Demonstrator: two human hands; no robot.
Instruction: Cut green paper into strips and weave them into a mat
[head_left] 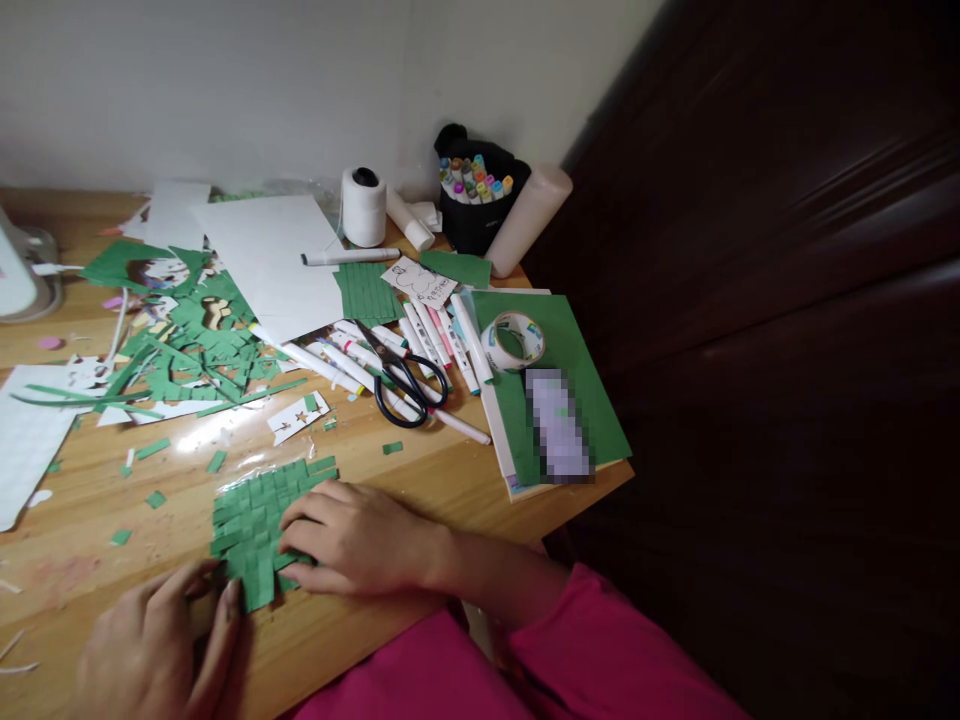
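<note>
A mat of woven green paper strips (pixel 259 510) lies on the wooden table in front of me, with loose strip ends along its edges. My right hand (pixel 360 540) rests on the mat's right side, fingers spread and lightly bent, covering part of the weave. At the mat's lower left corner is my left hand (pixel 154 640). Its thumb and forefinger are apart, with the tips at or very close to the mat's edge; the other fingers are partly hidden. Small green paper scraps (pixel 155 499) lie around the mat.
Black-handled scissors (pixel 411 385) lie on scattered markers (pixel 465 345). Green cuttings (pixel 187 340) are heaped at left by white paper (pixel 274 260). A tape roll (pixel 491 345) sits on green sheets (pixel 577 350) at right. Behind stand a marker case (pixel 480 215) and a leaning bottle (pixel 529 220).
</note>
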